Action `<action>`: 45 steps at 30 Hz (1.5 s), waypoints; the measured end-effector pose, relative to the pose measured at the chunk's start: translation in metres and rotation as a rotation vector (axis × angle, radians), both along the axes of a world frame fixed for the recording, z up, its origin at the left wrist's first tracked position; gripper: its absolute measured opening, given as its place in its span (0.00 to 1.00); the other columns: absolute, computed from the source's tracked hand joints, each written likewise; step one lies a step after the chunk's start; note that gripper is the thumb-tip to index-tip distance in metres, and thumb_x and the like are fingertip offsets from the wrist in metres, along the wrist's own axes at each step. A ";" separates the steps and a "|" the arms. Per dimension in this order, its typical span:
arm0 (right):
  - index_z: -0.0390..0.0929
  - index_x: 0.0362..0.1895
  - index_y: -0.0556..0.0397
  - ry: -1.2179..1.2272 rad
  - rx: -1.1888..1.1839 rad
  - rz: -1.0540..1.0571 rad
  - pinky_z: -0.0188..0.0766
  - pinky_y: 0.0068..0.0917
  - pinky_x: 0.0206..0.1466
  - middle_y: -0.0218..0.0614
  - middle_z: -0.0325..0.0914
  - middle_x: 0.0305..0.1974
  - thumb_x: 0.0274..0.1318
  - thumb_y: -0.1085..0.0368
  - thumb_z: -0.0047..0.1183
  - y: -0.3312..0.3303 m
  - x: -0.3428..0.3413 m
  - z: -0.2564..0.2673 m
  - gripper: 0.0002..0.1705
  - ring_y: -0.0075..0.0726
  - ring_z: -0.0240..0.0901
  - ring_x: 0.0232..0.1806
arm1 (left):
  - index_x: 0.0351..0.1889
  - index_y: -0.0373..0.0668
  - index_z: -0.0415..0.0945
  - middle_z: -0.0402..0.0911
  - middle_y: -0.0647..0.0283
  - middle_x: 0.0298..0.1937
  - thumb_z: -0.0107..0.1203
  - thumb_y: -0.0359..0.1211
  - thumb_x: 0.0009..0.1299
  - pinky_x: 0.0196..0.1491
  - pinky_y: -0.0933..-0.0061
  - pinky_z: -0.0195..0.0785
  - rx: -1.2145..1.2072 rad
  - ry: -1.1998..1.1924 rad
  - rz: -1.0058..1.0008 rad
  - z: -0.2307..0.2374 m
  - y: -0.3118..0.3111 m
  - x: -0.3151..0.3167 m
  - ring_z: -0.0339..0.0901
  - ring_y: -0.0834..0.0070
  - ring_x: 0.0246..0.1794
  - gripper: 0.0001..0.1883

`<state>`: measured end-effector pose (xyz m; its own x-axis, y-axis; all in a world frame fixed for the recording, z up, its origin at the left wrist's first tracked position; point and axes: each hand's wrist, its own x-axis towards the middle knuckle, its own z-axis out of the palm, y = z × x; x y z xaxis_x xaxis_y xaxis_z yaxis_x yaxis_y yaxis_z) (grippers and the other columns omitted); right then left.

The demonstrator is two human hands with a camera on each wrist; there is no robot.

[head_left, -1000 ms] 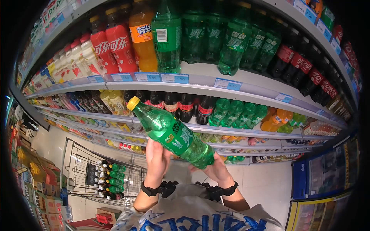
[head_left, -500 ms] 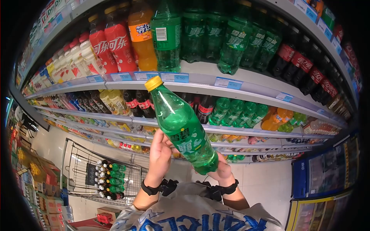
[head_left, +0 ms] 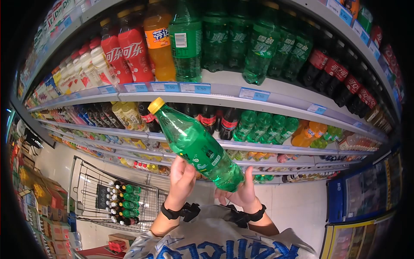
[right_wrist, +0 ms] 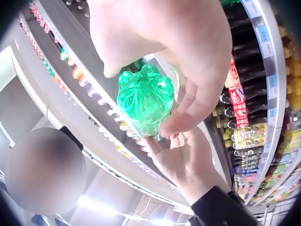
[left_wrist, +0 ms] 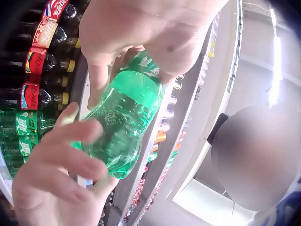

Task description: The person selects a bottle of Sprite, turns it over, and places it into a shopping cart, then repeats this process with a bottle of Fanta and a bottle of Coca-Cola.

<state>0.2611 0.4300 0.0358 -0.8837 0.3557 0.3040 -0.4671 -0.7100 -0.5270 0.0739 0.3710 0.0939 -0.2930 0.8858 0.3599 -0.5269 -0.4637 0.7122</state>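
A large green bottle point(head_left: 198, 146) with a yellow cap slants in front of the shelves, cap toward the upper left. My left hand point(head_left: 181, 180) grips its label area from below; in the left wrist view the left hand point(left_wrist: 146, 33) curls round the green bottle point(left_wrist: 127, 117). At the base end, my right hand point(head_left: 242, 192) has its fingers loosely spread beside and under the bottle. The right wrist view shows the bottle's base point(right_wrist: 146, 99) with the right hand point(right_wrist: 174, 47) around it; whether its palm bears on the base is hard to tell.
Shelves point(head_left: 224, 97) of bottled drinks span the view ahead. A wire shopping cart point(head_left: 86, 194) holding several bottles point(head_left: 125, 200) stands at lower left. Blue and yellow-edged cooler cases point(head_left: 353, 194) are at the right, stacked boxes point(head_left: 49, 194) at the far left.
The bottle has turned about its length, so its label faces differently. Its cap swung right and nearer, then back left. The right hand's fingers have loosened and spread.
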 end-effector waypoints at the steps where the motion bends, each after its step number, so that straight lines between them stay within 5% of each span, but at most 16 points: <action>1: 0.59 0.70 0.52 0.000 -0.001 0.002 0.76 0.35 0.39 0.45 0.75 0.55 0.59 0.21 0.21 -0.002 0.002 0.003 0.54 0.41 0.76 0.49 | 0.65 0.36 0.61 0.73 0.59 0.59 0.59 0.44 0.72 0.51 0.74 0.70 -0.001 0.000 0.002 -0.003 0.000 -0.003 0.74 0.75 0.54 0.31; 3: 0.57 0.70 0.55 -0.164 -0.104 -0.168 0.76 0.34 0.37 0.47 0.74 0.55 0.62 0.25 0.32 -0.008 0.004 0.014 0.50 0.42 0.75 0.50 | 0.66 0.36 0.60 0.73 0.58 0.60 0.57 0.43 0.73 0.51 0.72 0.74 0.009 0.218 -0.012 -0.007 -0.001 -0.011 0.74 0.73 0.57 0.30; 9: 0.49 0.74 0.60 -0.102 0.151 -0.424 0.75 0.35 0.49 0.44 0.68 0.61 0.60 0.50 0.57 -0.001 0.000 0.018 0.47 0.40 0.71 0.58 | 0.67 0.36 0.60 0.72 0.58 0.62 0.62 0.49 0.69 0.50 0.72 0.77 -0.080 0.144 0.038 0.016 0.002 -0.004 0.73 0.72 0.61 0.37; 13: 0.46 0.75 0.58 -0.248 0.270 -0.629 0.72 0.35 0.52 0.43 0.66 0.64 0.60 0.52 0.59 -0.010 -0.002 0.027 0.48 0.39 0.69 0.60 | 0.66 0.36 0.60 0.74 0.61 0.60 0.60 0.53 0.68 0.51 0.72 0.75 -0.043 0.157 0.013 0.002 0.005 -0.006 0.75 0.72 0.57 0.39; 16: 0.47 0.75 0.57 -0.306 0.385 -0.667 0.71 0.37 0.52 0.42 0.65 0.65 0.62 0.49 0.56 -0.009 -0.002 0.022 0.47 0.38 0.68 0.61 | 0.65 0.36 0.62 0.74 0.61 0.60 0.64 0.53 0.65 0.63 0.62 0.66 -0.062 0.127 0.104 -0.014 0.005 -0.008 0.74 0.69 0.59 0.40; 19: 0.49 0.74 0.55 -0.068 0.166 -0.395 0.72 0.38 0.50 0.44 0.66 0.64 0.67 0.42 0.47 -0.002 -0.002 0.005 0.44 0.42 0.70 0.59 | 0.64 0.36 0.63 0.74 0.61 0.61 0.64 0.53 0.65 0.62 0.63 0.67 -0.046 0.115 0.087 -0.014 0.003 -0.008 0.73 0.69 0.60 0.39; 21: 0.52 0.73 0.55 -0.037 -0.096 0.001 0.73 0.40 0.48 0.47 0.69 0.62 0.65 0.31 0.38 0.001 0.001 0.009 0.48 0.47 0.73 0.56 | 0.64 0.36 0.64 0.74 0.61 0.61 0.63 0.53 0.65 0.62 0.63 0.67 -0.044 0.106 0.073 -0.014 0.002 -0.007 0.73 0.69 0.60 0.39; 28: 0.56 0.72 0.54 -0.171 -0.030 -0.227 0.71 0.36 0.38 0.51 0.68 0.62 0.61 0.28 0.41 -0.001 0.006 0.002 0.50 0.49 0.73 0.53 | 0.66 0.36 0.61 0.73 0.61 0.60 0.60 0.53 0.68 0.52 0.75 0.70 -0.115 0.224 0.152 -0.006 0.002 -0.011 0.73 0.75 0.58 0.38; 30: 0.52 0.74 0.53 -0.131 0.104 -0.303 0.70 0.36 0.39 0.49 0.67 0.63 0.59 0.38 0.53 0.006 0.005 -0.002 0.49 0.46 0.71 0.55 | 0.66 0.37 0.61 0.74 0.62 0.59 0.59 0.53 0.69 0.50 0.77 0.70 -0.115 0.216 0.151 0.012 0.004 -0.009 0.74 0.77 0.56 0.37; 31: 0.52 0.74 0.53 -0.132 0.103 -0.301 0.70 0.36 0.39 0.49 0.67 0.63 0.59 0.38 0.53 0.005 0.005 0.000 0.49 0.46 0.71 0.55 | 0.66 0.37 0.61 0.75 0.62 0.58 0.58 0.53 0.70 0.47 0.80 0.71 -0.112 0.210 0.149 0.017 0.005 -0.006 0.75 0.78 0.54 0.36; 33: 0.47 0.76 0.53 -0.142 0.059 -0.366 0.72 0.40 0.49 0.42 0.65 0.65 0.56 0.59 0.57 0.000 0.001 0.011 0.47 0.42 0.72 0.54 | 0.65 0.37 0.61 0.78 0.65 0.52 0.57 0.51 0.72 0.43 0.83 0.69 -0.100 0.166 0.180 0.005 0.009 -0.005 0.76 0.81 0.47 0.34; 36: 0.45 0.76 0.50 -0.210 0.152 -0.451 0.71 0.39 0.49 0.40 0.63 0.66 0.54 0.68 0.54 -0.003 0.000 0.022 0.47 0.41 0.71 0.54 | 0.66 0.38 0.60 0.79 0.67 0.48 0.59 0.50 0.71 0.39 0.85 0.67 -0.119 0.174 0.160 -0.009 0.011 -0.013 0.75 0.84 0.41 0.34; 39: 0.47 0.76 0.48 -0.141 0.181 -0.409 0.73 0.39 0.48 0.42 0.64 0.66 0.63 0.57 0.51 0.001 0.000 0.016 0.41 0.43 0.71 0.56 | 0.66 0.38 0.59 0.79 0.68 0.48 0.61 0.49 0.70 0.38 0.85 0.66 -0.138 0.101 0.069 -0.012 0.008 -0.015 0.74 0.86 0.40 0.36; 40: 0.47 0.76 0.48 -0.142 0.178 -0.411 0.73 0.39 0.48 0.42 0.64 0.66 0.63 0.57 0.51 0.004 0.002 0.009 0.41 0.43 0.71 0.56 | 0.67 0.38 0.58 0.76 0.64 0.55 0.60 0.50 0.69 0.49 0.76 0.67 -0.122 0.083 0.073 -0.012 0.009 -0.014 0.73 0.79 0.50 0.37; 41: 0.48 0.76 0.48 -0.109 0.055 -0.211 0.73 0.40 0.48 0.43 0.64 0.66 0.66 0.49 0.45 0.010 0.006 0.001 0.40 0.45 0.71 0.57 | 0.68 0.39 0.57 0.72 0.61 0.62 0.60 0.52 0.69 0.60 0.67 0.67 -0.105 0.065 0.079 -0.012 0.010 -0.012 0.72 0.71 0.60 0.39; 45: 0.50 0.75 0.49 -0.079 -0.094 0.154 0.75 0.43 0.47 0.46 0.65 0.66 0.64 0.27 0.29 0.016 0.006 -0.004 0.48 0.49 0.70 0.60 | 0.69 0.39 0.57 0.71 0.60 0.63 0.61 0.51 0.68 0.60 0.67 0.67 -0.002 0.109 0.170 -0.010 0.013 -0.005 0.70 0.69 0.63 0.39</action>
<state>0.2667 0.4459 0.0322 -0.9498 0.2377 0.2036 -0.3088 -0.8175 -0.4861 0.0686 0.3843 0.0834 -0.3982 0.8273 0.3963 -0.3608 -0.5385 0.7615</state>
